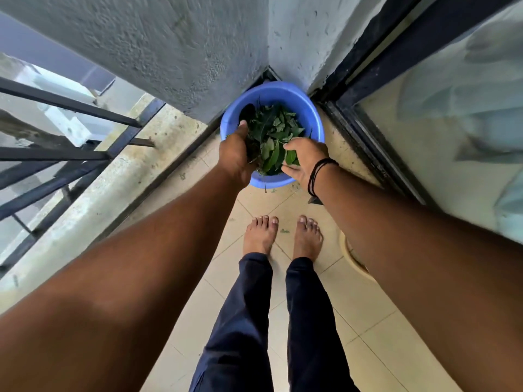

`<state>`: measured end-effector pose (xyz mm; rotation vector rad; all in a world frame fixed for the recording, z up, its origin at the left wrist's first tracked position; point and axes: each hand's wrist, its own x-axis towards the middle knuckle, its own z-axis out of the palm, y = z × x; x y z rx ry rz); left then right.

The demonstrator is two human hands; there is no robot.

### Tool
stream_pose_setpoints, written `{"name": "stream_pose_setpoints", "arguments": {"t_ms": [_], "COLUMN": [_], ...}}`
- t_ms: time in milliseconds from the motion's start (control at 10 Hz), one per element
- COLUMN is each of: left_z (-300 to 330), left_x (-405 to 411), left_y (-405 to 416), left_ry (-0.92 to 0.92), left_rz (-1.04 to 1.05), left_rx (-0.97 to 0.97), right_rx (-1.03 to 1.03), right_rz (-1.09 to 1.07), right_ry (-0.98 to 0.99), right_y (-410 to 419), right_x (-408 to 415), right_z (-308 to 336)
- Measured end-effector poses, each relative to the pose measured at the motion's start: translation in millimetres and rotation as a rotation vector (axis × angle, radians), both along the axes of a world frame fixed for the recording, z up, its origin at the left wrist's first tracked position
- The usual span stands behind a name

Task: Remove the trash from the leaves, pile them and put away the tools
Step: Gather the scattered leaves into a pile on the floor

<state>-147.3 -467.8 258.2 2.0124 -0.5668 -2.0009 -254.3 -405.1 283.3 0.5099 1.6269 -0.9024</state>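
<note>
Leaves (273,134) piled in blue bucket (312,113), both hands clasped on one bunch above near rim.
Bucket wedged into far corner, touching rough grey wall (169,52) at left and just beside dark door frame (365,128) at right; no room beyond or to either side. Left hand (236,155) curled around bunch of leaves from left, right hand (304,159) pressing same bunch from right, fingers bent into it. Black wrist bands (318,176) on right wrist. Narrow strip of tiled floor (353,306) open at near side, bounded left by concrete kerb (107,199) and railing (65,154). Bare feet (260,236) planted near bucket, a few leaf scraps between.
</note>
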Motion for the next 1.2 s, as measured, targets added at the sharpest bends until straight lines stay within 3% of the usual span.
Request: {"name": "stream_pose_setpoints", "arguments": {"t_ms": [100,200,400,600,700,900,1000,1200], "left_z": [35,28,22,25,36,133,248,398], "left_x": [-6,6,13,27,30,32,32,23], "left_y": [-12,13,27,34,38,44,49,64], "left_ry": [-0.017,0.098,0.1,-0.033,-0.011,0.197,0.292,0.41], "left_rz": [0.024,0.092,0.188,0.098,0.117,-0.026,-0.207,-0.529], "left_rx": [0.045,0.092,0.085,0.047,0.064,0.112,0.126,0.026], "right_rx": [-0.02,-0.096,-0.157,-0.116,-0.116,-0.159,-0.117,-0.166], "right_rz": [0.106,0.124,-0.08,-0.094,-0.09,-0.129,-0.124,0.018], "right_ry": [0.007,-0.067,-0.142,-0.084,-0.066,0.046,0.19,0.507], "right_y": [3,6,12,23,29,60,98,203], "right_x": [2,7,13,19,18,3,-12,-12], "right_z": [4,6,1,0,12,119,243,420]}}
